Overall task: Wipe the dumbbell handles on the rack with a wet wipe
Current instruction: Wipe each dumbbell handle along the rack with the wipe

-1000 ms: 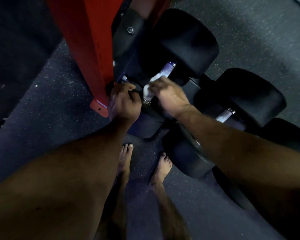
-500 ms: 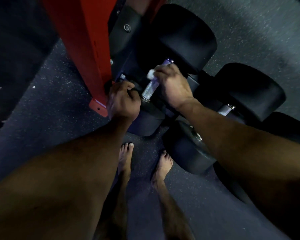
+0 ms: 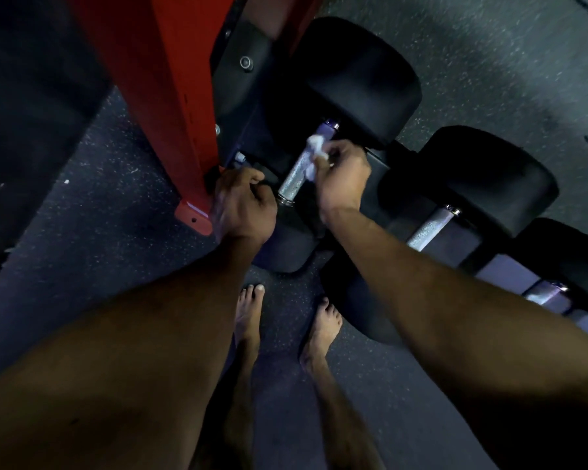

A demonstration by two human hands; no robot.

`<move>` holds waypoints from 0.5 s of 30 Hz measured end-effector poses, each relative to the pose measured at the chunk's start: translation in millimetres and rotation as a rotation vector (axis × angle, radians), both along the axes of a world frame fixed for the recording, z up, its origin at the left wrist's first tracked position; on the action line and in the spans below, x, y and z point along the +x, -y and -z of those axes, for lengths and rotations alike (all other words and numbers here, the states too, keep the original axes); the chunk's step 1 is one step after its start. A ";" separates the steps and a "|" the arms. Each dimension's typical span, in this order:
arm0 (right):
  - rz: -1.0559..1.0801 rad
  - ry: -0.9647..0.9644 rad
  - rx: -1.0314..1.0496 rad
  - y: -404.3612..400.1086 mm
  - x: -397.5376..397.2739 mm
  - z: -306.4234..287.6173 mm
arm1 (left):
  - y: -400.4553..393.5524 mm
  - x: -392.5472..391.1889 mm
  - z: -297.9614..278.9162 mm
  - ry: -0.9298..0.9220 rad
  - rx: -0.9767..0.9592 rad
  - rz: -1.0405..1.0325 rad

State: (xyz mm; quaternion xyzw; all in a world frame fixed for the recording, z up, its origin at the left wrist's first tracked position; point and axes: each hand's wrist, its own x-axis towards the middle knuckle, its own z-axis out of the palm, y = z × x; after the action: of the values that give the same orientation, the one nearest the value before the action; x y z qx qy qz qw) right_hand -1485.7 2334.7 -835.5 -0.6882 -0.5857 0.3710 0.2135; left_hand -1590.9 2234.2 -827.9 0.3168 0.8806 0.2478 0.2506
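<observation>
My right hand (image 3: 342, 174) pinches the wet wipe (image 3: 314, 151) against the dumbbell handle (image 3: 297, 174); my left hand (image 3: 246, 206), fingers curled closed, rests beside the red rack post (image 3: 170, 106).

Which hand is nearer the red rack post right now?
Left. The left hand sits right beside the red rack post's foot, by the dumbbell's near end. The right hand is farther off, holding the wet wipe on the dumbbell handle.
</observation>
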 end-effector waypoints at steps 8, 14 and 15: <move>-0.043 -0.039 -0.330 26.9 2.3 -10.5 | -1.7 1.9 -1.8 0.002 -0.026 0.008; 0.093 -0.128 -0.380 9.3 0.2 -14.5 | 0.0 1.9 -1.7 0.001 -0.019 -0.001; 0.159 -0.131 -0.337 2.3 -1.2 -17.4 | 0.0 1.8 -1.6 0.006 -0.024 -0.003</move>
State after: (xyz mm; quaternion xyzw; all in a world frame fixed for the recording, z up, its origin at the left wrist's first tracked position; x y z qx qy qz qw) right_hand -1487.0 2332.4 -818.1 -0.7328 -0.4438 0.4899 0.1617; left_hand -1589.0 2234.2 -826.4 0.3117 0.8833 0.2384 0.2566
